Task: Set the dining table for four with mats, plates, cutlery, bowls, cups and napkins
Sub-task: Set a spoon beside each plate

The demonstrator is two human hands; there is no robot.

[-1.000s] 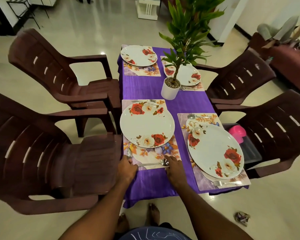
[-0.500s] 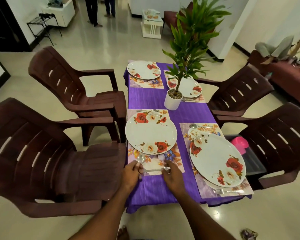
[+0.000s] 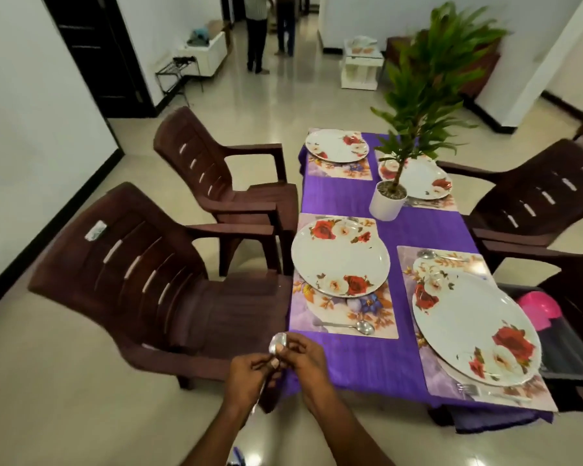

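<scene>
Both hands are closed on one shiny steel spoon (image 3: 278, 344) just off the near-left corner of the purple-clothed table (image 3: 367, 364): the left hand (image 3: 249, 376) grips the handle, and the right hand (image 3: 308, 359) pinches near the upturned bowl. At 1 o'clock from the hands, a second steel spoon (image 3: 352, 327) already lies along the near edge of the floral placemat (image 3: 344, 309), below the rose-patterned white plate (image 3: 340, 257). In judgement, the held spoon belongs flat on a mat beside its plate, clear of the rim and parallel to the mat edge

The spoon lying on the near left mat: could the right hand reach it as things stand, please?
Probably yes: the spoon lies bare and close ahead of the right hand, though both hands already hold another spoon.
</scene>
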